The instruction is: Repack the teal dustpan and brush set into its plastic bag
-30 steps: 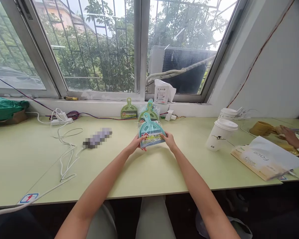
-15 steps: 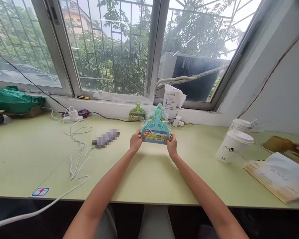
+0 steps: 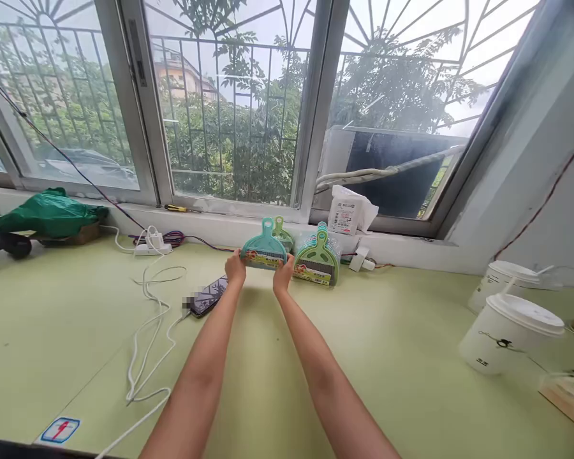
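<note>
A teal dustpan and brush set (image 3: 265,247) stands upright between my hands, just in front of a green dustpan set (image 3: 282,233) that it partly covers. My left hand (image 3: 235,268) pinches its left edge, and my right hand (image 3: 283,273) grips the right edge. Close to the right of that hand stands a row of similar dustpan sets (image 3: 317,262), the front one green, with clear wrapping around those behind. Whether the teal set touches the table cannot be made out.
A phone (image 3: 209,296) with a white cable (image 3: 146,331) lies left of my arms. Two lidded white cups (image 3: 511,335) stand at the right. A white package (image 3: 347,211) sits on the sill, a green bag (image 3: 50,213) at the far left. The window wall bounds the green table (image 3: 387,357).
Both hands have carried the teal dustpan set leftward, from in front of the row to in front of the single green set. The row's green front set now shows. The view has shifted.
</note>
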`<state>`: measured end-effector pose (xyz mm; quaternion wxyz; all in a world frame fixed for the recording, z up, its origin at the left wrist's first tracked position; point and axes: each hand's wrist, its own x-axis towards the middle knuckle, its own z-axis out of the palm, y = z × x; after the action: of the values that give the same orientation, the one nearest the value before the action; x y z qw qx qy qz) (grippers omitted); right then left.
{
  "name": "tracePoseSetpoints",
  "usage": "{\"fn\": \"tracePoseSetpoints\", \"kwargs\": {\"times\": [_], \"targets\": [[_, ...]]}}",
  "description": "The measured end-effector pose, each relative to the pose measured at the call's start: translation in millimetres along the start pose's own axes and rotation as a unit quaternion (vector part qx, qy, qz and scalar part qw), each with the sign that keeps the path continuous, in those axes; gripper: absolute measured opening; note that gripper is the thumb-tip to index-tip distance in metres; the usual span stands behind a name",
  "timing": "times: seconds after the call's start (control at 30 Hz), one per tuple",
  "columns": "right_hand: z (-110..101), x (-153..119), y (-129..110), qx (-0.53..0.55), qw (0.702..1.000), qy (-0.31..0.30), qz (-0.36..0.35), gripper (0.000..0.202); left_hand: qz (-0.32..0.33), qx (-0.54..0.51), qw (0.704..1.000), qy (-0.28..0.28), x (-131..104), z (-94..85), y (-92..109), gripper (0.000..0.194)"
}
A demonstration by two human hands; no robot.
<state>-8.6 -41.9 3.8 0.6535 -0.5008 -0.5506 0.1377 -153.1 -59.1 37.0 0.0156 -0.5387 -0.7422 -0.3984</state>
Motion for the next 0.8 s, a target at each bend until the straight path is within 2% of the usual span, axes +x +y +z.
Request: {"fn": "tracePoseSetpoints", "kwargs": {"times": [0.07,0.17,0.33,0.43,0.5,0.63,0.73,0.8], "targets": [[14.7,0.1,13.3,0.016,0.999,0.019,0.033,0.038,0.009,0.013,1.0,-0.004,9.4,8.6,-2.5,0.031],[30.0,8.7,35.9,0.034,0.998,0.039,0.028,0.043,0.013,0.017,1.0,-0.023,21.4,25.8,-1.3,0.032],[53.2,39.8,70.2,-0.042,0.997,0.053,0.041,0.047,0.031,-0.021,0.999,-0.025,38.6,65.4,4.5,0.033],[67.0,55.1,82.6,-0.045,0.995,0.09,0.021,0.056,0.007,-0.037,0.999,-0.01,46.4,90.3,4.8,0.032],[72.8,61.6,86.1,-0.008,0.997,0.081,0.009,0.063,-0.012,-0.043,0.999,-0.003,50.6,105.5,5.1,0.034],[75.2,68.1,83.4,-0.013,0.999,0.005,0.046,0.07,-0.002,-0.059,0.998,-0.022,56.2,129.3,9.7,0.048],[73.6,69.4,76.9,-0.023,0.998,-0.011,0.06,0.068,0.016,-0.064,0.997,-0.038,55.0,136.4,15.2,0.069],[71.8,69.4,72.0,-0.034,0.997,-0.02,0.07,0.067,0.038,-0.058,0.997,-0.022,50.0,133.7,19.0,0.079]]}}
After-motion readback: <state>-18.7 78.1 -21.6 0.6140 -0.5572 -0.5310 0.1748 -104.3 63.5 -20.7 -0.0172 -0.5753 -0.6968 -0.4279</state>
